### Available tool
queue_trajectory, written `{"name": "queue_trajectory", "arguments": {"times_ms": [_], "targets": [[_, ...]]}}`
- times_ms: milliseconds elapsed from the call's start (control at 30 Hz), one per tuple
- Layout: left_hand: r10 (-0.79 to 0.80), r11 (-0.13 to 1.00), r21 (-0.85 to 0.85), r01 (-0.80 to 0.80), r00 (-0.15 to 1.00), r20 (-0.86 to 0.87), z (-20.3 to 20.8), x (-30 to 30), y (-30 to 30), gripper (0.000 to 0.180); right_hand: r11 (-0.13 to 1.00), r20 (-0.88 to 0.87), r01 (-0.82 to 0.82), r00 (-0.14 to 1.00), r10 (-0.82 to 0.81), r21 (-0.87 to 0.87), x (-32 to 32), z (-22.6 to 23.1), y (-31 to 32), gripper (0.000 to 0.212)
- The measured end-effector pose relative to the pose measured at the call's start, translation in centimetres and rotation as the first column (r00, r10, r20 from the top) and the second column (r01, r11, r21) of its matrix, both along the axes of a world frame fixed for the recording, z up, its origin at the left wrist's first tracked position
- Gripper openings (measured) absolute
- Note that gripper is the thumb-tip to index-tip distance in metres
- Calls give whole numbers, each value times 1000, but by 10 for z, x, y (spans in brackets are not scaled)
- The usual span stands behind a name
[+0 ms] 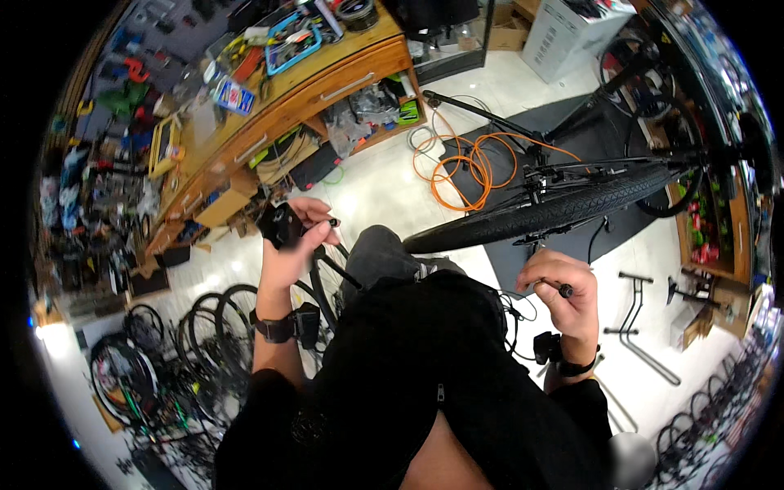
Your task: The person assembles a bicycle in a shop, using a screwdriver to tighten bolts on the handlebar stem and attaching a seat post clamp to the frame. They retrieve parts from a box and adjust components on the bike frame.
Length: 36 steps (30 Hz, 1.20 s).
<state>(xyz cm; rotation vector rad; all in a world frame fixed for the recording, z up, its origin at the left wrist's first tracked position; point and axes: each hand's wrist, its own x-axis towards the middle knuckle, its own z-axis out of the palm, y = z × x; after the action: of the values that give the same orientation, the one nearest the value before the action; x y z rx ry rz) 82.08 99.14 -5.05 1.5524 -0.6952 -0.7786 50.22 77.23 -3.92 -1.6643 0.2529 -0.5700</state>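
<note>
My left hand [300,235] is raised at the left, its fingers closed. A dark, glossy black piece [282,226] sits against it, its kind unclear. Between thumb and fingertips shows the tip of a small black part [334,222]. On the right, my right hand [563,286] is closed around a slim tool with a round black end [565,290]; the rest of it is mostly hidden by the fingers. Just beyond that hand lies the bicycle [535,184], its black knobbly tyre [539,211] stretching from in front of my legs toward the right. Neither hand visibly touches the tyre.
A wooden workbench [327,86] with drawers holds tools and a blue tray [294,51]. An orange hose [459,175] lies coiled on the floor beside a dark mat [588,122]. Several bicycle wheels [208,327] stand at lower left. A metal stand [633,318] lies at right.
</note>
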Motion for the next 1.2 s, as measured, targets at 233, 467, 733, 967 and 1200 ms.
{"name": "queue_trajectory", "arguments": {"times_ms": [233, 467, 733, 967, 1200], "targets": [[-456, 887, 17, 461, 883, -112, -22, 106, -117, 22, 926, -120, 376, 919, -375, -11, 56, 2, 48, 13], [-822, 552, -244, 797, 471, -322, -62, 156, -227, 8, 648, -251, 761, 621, -742, -31, 145, 21, 125, 14], [-889, 324, -280, 904, 190, -416, -45, 160, -284, 12, 299, -173, 945, 319, -932, 133, 219, 14, 168, 11], [-880, 213, -366, 906, 15, -475, -46, 147, -322, 14, 294, -173, 951, 307, -936, 98, 245, -5, 162, 10], [-798, 97, -409, 908, -175, -577, -66, 127, -388, 8, 155, -224, 970, 196, -955, 185, 282, -24, 129, 11]]}}
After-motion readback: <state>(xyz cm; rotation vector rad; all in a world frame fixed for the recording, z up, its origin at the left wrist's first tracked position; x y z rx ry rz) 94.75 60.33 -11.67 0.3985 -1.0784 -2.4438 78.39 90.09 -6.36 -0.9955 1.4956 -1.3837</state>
